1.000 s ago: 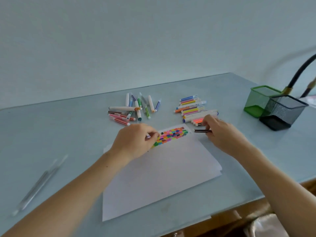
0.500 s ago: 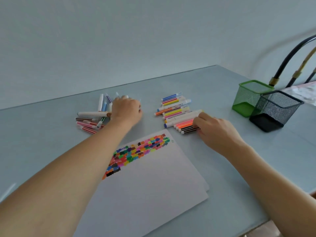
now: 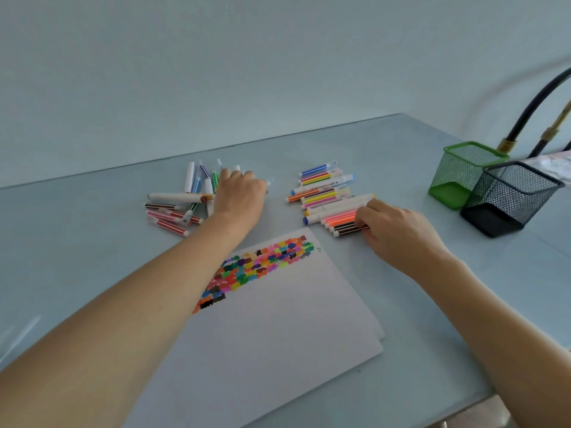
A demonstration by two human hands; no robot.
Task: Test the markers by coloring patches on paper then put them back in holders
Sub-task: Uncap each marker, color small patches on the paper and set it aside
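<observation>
White paper [image 3: 278,329] lies in front of me, with a band of colored patches [image 3: 262,267] along its far edge. Behind it on the left is a loose pile of markers [image 3: 176,208]. My left hand [image 3: 239,196] reaches into that pile with fingers curled, and a pale marker end [image 3: 269,181] pokes out past the fingers. On the right, several markers lie side by side in a tidy row [image 3: 324,193]. My right hand [image 3: 398,230] pinches the end of a black marker [image 3: 349,228] at the near edge of that row.
Two mesh holders stand at the right on the blue-grey table [image 3: 401,143], a green holder [image 3: 463,174] and, touching it in front, a black holder [image 3: 509,199]. Dark hoses [image 3: 537,103] arc behind them. A blurred clear object [image 3: 18,335] lies at the far left.
My left hand left the paper and reached back into the loose pile. My right hand carried the black marker to the near end of the tidy row. The view shifted left.
</observation>
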